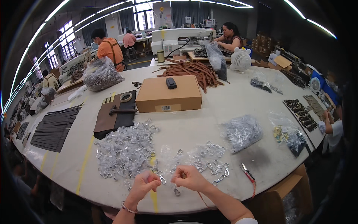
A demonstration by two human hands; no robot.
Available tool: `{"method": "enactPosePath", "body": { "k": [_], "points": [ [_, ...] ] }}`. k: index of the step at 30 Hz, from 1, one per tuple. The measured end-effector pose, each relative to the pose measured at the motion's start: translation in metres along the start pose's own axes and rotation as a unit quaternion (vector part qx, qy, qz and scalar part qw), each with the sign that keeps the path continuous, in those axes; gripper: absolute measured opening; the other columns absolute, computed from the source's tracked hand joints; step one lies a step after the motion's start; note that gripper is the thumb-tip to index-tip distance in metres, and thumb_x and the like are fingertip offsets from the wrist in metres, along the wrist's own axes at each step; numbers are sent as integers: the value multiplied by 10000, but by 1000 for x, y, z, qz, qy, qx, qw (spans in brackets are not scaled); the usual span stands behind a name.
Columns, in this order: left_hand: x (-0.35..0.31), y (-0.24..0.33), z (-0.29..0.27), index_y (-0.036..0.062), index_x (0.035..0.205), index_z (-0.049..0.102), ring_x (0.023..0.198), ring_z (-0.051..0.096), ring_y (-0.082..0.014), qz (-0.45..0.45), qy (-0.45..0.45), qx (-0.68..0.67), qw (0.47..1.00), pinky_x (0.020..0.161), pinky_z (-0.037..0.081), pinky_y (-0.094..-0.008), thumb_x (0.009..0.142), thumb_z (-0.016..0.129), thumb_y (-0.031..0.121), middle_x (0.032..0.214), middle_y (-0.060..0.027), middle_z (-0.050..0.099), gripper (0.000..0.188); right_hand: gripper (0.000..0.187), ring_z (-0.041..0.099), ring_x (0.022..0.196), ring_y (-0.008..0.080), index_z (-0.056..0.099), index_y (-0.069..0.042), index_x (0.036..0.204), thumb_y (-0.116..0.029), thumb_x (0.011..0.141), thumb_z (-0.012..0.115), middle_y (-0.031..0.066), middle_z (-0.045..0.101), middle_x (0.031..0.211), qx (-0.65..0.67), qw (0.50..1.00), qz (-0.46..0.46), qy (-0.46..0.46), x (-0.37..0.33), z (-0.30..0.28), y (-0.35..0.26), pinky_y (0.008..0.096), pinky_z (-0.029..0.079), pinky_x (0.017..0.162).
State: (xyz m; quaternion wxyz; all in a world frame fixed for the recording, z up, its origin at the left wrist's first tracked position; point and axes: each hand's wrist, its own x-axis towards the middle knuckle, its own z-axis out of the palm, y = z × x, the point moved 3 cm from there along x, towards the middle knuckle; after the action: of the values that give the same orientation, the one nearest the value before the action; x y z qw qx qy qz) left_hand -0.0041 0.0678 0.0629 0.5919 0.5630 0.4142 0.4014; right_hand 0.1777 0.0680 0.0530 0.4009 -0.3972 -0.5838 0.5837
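Shiny metal clasps (209, 160), matt cardboard box (167, 95)

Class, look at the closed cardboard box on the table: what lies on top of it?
A small black device lies on the cardboard box, near its far edge. The box's contents are hidden.

Bright overhead tube lights, window glare at back; heavy fisheye bend, dark vignette at edges, centre sharp.

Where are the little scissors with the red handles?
In the head view, the scissors lie on the table to the person's right, just past the right hand, beside the loose metal clasps.
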Motion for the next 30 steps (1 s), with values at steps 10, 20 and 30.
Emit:
{"method": "enactPosePath", "body": {
  "k": [10, 20, 30],
  "points": [
    [-9, -23, 12, 41, 737, 489, 407, 323, -29, -76, -15, -207, 975, 371, 234, -183, 728, 553, -51, 540, 33, 419, 113, 138, 465, 636, 32, 560, 1, 884, -57, 763, 593, -18, 537, 731, 91, 996, 18, 11, 6, 12, -2, 184, 387, 554],
    [-11, -42, 10, 31, 757, 593, 447, 346, -11, -78, -66, -136, 985, 397, 220, -176, 757, 637, 74, 568, 50, 473, 61, 106, 483, 640, 48, 571, 14, 842, -57, 764, 579, 9, 572, 714, -41, 998, -3, -48, 4, 19, 11, 193, 405, 589],
    [-12, -40, -30, 1, 741, 573, 502, 509, -99, -45, 75, -239, 967, 481, 400, -204, 805, 570, 97, 644, -60, 572, 115, 101, 462, 573, 34, 568, 6, 879, -53, 813, 519, 1, 526, 665, 52, 985, 6, 162, -28, -28, 11, 168, 367, 506]
  ]
}}
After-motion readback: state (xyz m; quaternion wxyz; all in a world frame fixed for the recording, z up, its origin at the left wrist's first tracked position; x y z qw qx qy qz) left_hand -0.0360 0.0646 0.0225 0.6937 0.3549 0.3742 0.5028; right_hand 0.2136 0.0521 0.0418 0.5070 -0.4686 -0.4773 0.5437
